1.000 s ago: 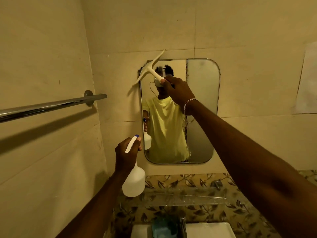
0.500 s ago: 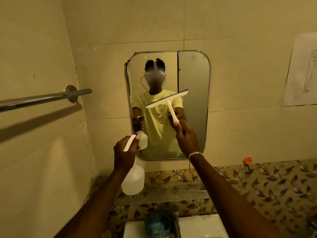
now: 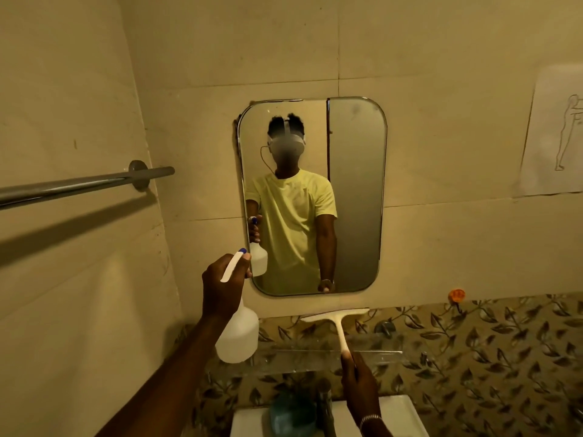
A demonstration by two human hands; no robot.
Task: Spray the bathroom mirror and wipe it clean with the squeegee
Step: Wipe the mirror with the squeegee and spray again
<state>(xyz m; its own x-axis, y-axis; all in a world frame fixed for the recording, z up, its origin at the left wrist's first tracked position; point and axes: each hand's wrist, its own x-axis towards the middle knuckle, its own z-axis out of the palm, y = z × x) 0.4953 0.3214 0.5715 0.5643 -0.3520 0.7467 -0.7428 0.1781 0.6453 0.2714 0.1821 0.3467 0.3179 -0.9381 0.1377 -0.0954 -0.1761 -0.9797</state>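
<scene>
A rounded rectangular mirror [image 3: 356,190] hangs on the beige tiled wall ahead. My left hand [image 3: 222,287] grips a white spray bottle [image 3: 238,337] by its neck, with the blue-tipped nozzle near the mirror's lower left corner. My right hand [image 3: 361,384] holds the handle of a white squeegee [image 3: 337,323]. Its blade lies level just below the mirror's bottom edge, off the glass. The mirror reflects a person in a yellow shirt.
A chrome towel bar [image 3: 82,184] juts from the left wall. A clear glass shelf [image 3: 378,357] runs below the mirror, above a white sink [image 3: 400,414] with a tap [image 3: 325,402]. A paper sketch [image 3: 555,134] hangs at right, an orange hook [image 3: 456,294] below it.
My right hand drew the squeegee down from the mirror's top left corner, across the glass, to below its bottom edge. The left hand kept the bottle in place.
</scene>
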